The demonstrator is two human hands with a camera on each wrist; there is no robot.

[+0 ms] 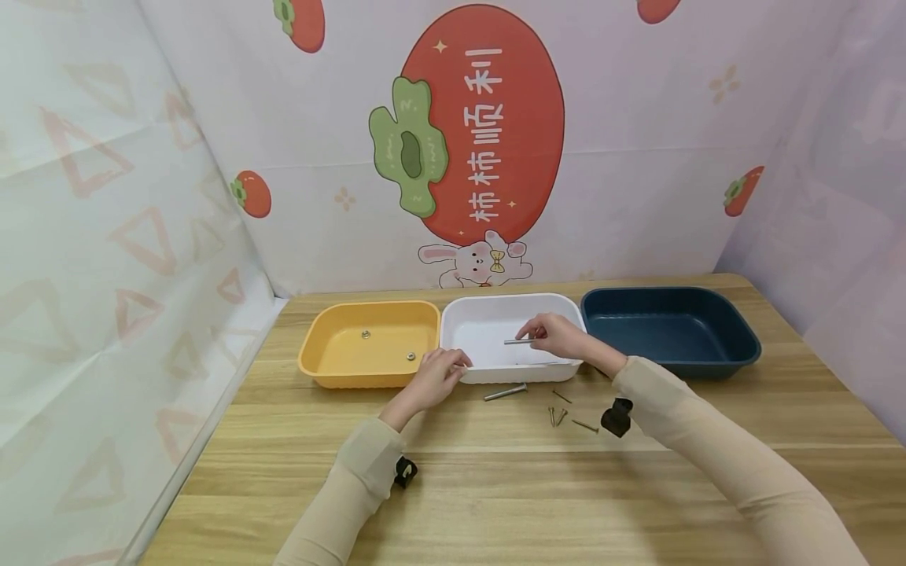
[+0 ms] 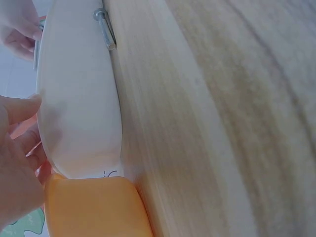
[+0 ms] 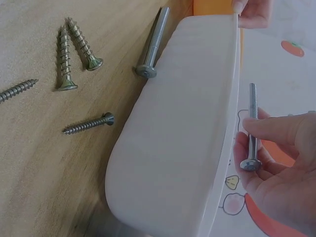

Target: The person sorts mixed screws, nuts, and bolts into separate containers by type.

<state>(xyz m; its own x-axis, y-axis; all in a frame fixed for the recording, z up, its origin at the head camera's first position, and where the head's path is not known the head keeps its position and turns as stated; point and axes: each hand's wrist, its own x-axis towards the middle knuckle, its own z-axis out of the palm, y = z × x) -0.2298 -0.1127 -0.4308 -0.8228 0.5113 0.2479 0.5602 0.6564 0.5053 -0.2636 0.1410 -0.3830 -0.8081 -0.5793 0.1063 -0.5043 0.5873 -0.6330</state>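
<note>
In the head view my right hand (image 1: 559, 336) is over the white tray (image 1: 520, 376), pinching a silver bolt (image 1: 518, 342) between thumb and fingers. The right wrist view shows that bolt's round head (image 3: 251, 165) at the lower end and its threaded shank pointing up. My left hand (image 1: 437, 376) grips the white tray's rim at the front left corner; in the left wrist view its thumb (image 2: 24, 108) lies on the rim. Another bolt (image 1: 506, 392) lies on the table against the tray's front, its head toward the right.
Several brass-coloured screws, among them one screw (image 1: 585, 426) at the right, lie in front of the white tray. A yellow tray (image 1: 368, 380) with two nuts (image 1: 366, 335) stands on the left. The dark blue tray (image 1: 672, 366) is on the right. Behind hangs a printed cloth (image 1: 623, 196).
</note>
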